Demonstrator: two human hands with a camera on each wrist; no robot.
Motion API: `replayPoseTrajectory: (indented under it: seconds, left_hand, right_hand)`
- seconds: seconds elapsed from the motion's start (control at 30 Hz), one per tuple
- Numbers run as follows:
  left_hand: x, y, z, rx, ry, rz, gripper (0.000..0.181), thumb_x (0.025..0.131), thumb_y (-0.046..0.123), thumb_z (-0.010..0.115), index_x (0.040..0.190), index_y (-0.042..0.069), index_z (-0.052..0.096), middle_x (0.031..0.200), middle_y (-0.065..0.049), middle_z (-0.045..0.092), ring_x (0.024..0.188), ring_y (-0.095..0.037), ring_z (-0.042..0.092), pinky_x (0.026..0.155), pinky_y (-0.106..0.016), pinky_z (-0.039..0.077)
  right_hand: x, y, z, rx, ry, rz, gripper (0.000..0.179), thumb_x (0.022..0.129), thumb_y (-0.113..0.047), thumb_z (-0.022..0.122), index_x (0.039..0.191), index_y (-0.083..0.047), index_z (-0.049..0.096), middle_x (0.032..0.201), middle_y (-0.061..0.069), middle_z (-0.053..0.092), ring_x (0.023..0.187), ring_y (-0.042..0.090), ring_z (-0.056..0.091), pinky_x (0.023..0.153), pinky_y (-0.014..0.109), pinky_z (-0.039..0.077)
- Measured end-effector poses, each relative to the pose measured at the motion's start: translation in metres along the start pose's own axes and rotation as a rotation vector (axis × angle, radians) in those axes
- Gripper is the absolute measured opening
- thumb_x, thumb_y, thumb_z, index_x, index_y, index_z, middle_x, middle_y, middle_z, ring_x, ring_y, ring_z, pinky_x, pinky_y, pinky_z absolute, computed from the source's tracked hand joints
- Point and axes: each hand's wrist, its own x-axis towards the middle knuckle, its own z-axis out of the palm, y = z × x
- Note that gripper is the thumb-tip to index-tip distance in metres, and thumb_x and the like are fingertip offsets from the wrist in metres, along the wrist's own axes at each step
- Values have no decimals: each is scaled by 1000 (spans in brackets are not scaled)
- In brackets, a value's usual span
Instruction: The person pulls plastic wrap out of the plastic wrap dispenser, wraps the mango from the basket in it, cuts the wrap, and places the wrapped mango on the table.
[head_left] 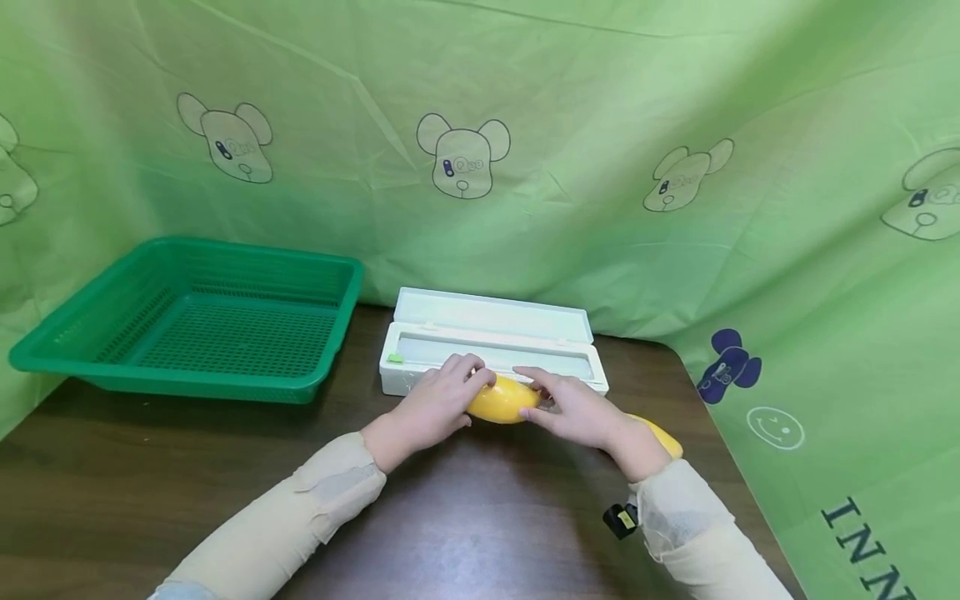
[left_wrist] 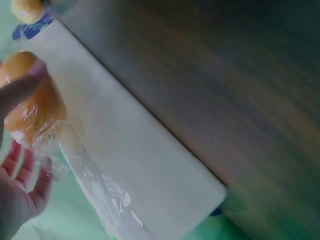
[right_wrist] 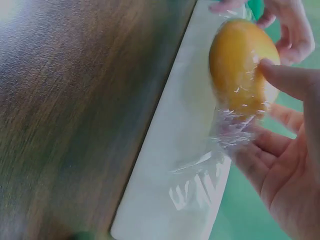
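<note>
A yellow mango [head_left: 504, 400] with clear cling film around it is held up between both hands, just in front of a white cling film dispenser [head_left: 497, 353]. My left hand [head_left: 438, 402] grips its left end, fingers bent over the top. From the other side my right hand [head_left: 577, 410] holds it, the thumb pressing on the skin in the right wrist view. Crumpled cling film [right_wrist: 232, 127] bunches at the mango's end beside the right fingers [right_wrist: 267, 150]. Loose film trails over the dispenser, whose lid [head_left: 491, 314] stands raised at the back.
A second yellow mango [head_left: 663, 437] lies on the table [head_left: 465, 533], partly behind the right wrist. At the left stands a green plastic basket [head_left: 198, 386]. A green curtain [head_left: 585, 125] hangs behind and along the right. A small black object [head_left: 621, 521] sits by the right sleeve.
</note>
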Motion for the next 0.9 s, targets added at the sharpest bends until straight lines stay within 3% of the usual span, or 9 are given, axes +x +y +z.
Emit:
replayPoseTrajectory:
  seconds: [0.17,0.27,0.37,0.53,0.77,0.9]
  left_hand:
    - [-1,-4,4,-45,5,-15,57,76,5,90,120,6,54,119,-9,53,104,-28,53,84,-38,55]
    - [-1,-6,0,-114,-2,-37,54,80,7,88,122,4,54,120,-10,54,106,-29,54,90,-40,53]
    - [1,-6,-5,-176,-18,-63,53,85,11,85,127,2,55,122,-12,56,107,-28,55,93,-41,51]
    - [3,-1,-11,-159,-19,-95,52,86,14,85,130,5,58,127,-11,57,115,-28,55,93,-43,52]
    - [6,10,-13,-45,57,-72,56,76,13,92,122,11,61,126,-8,53,116,-30,53,77,-45,56]
    - [8,7,-11,-60,61,-69,61,73,3,92,123,6,56,122,-10,55,111,-30,55,87,-41,56]
  right_hand:
    - [-3,-13,14,-257,216,-98,61,81,-28,88,129,-3,61,122,13,64,108,32,62,90,49,53]
    - [-1,-16,30,-394,286,-189,71,67,-29,97,119,-2,58,118,16,58,101,34,59,84,47,53]
    - [2,-15,43,-500,335,-210,79,60,-27,101,119,-2,54,117,18,54,97,36,57,80,47,51]
    - [6,-11,50,-509,410,-209,73,62,-12,99,116,-1,52,112,17,53,92,35,56,76,46,51]
    - [3,-10,42,-488,488,-235,63,65,-11,95,115,1,59,110,15,59,97,36,58,77,47,49]
    - [1,-7,41,-435,514,-281,67,68,-9,95,123,4,60,110,18,59,93,36,58,76,47,54]
